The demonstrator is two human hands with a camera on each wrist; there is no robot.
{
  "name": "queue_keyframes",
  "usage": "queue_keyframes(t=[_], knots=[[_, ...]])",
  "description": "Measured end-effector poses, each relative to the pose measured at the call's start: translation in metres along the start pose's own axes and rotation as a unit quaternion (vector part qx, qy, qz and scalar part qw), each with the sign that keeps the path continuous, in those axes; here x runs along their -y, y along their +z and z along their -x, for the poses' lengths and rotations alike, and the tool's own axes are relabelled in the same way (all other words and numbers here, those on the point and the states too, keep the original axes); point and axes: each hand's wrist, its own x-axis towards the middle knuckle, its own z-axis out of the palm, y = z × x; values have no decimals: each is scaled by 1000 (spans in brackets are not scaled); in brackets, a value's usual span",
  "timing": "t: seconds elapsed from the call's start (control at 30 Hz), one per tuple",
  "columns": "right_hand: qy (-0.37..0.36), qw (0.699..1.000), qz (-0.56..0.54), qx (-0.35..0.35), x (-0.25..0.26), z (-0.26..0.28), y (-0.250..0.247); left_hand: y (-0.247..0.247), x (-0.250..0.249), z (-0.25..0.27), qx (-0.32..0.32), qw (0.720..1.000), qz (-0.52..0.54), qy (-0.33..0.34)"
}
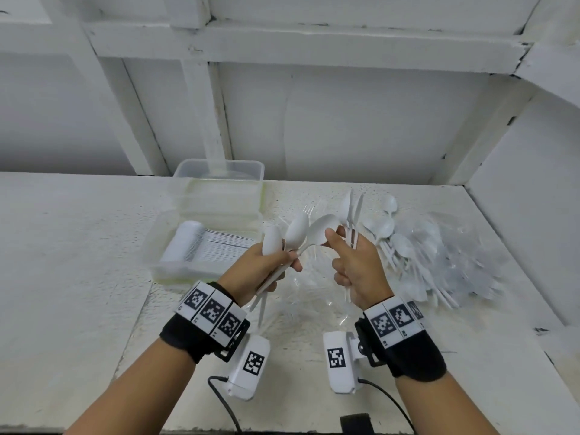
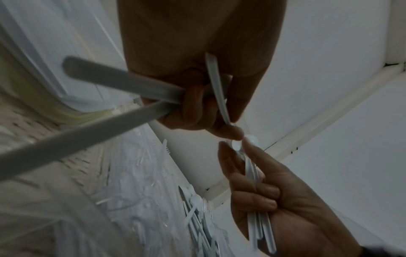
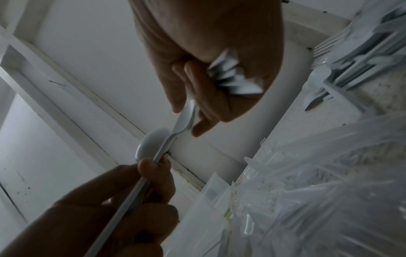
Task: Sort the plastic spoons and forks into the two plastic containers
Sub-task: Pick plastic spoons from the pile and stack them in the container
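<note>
Containers (image 1: 201, 246) left, cutlery pile (image 1: 433, 255) right

Bare workroom or storage corner, not lived-in home. White-painted bench (image 1: 78, 277), scuffed and speckled. Behind bench: white wall (image 1: 345, 127) with painted wooden framing (image 1: 201, 98), chipped at joints. On bench: bulk heap of plastic cutlery (image 1: 439, 262).

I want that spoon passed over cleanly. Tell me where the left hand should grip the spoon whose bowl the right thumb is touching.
Probably grip the spoon by its handle just below the bowl, coming from the left. The handle already runs down into the left hand, while the right hand covers the bowl's right edge.
</note>
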Motion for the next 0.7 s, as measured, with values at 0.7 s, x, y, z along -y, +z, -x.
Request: queue_keyframes(t=[0.7], knots=[[-210,946,230,-93,-1,11,27,31,2,4,-118,980,-105,122]])
